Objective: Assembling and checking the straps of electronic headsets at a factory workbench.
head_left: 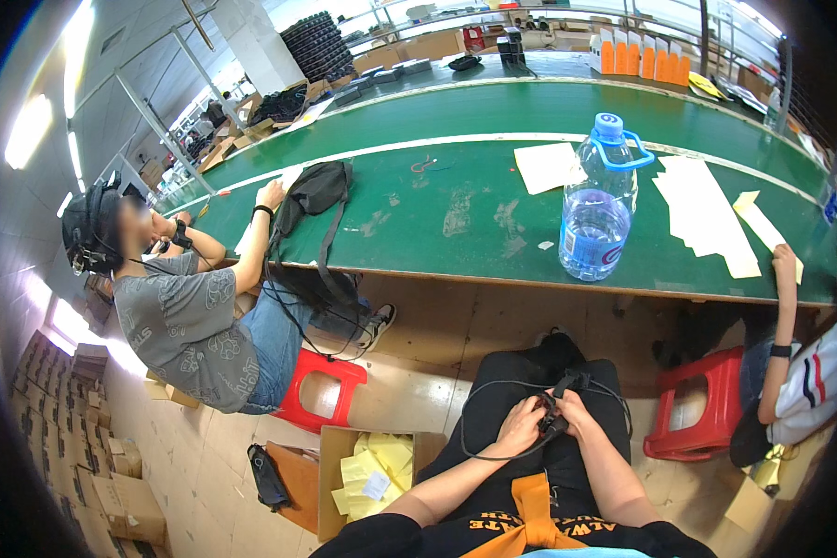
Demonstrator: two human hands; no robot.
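Both my hands rest over my lap, close together. Between them is a small black device (551,418) with a black cable (464,430) looping around my thighs; its exact kind is too small to make out. The fingers of my left hand (521,426) curl around its left side. From the other side, my right hand (577,414) grips it too, beside a black strap-like piece (577,381). My fingers partly hide the device.
Ahead stands a green worktable (409,232) with a large water bottle (597,219), yellow paper sheets (707,219) and a black bag (318,197). Co-workers sit left and right, near red stools (321,389). A carton (330,484) of yellow paper is by my left side.
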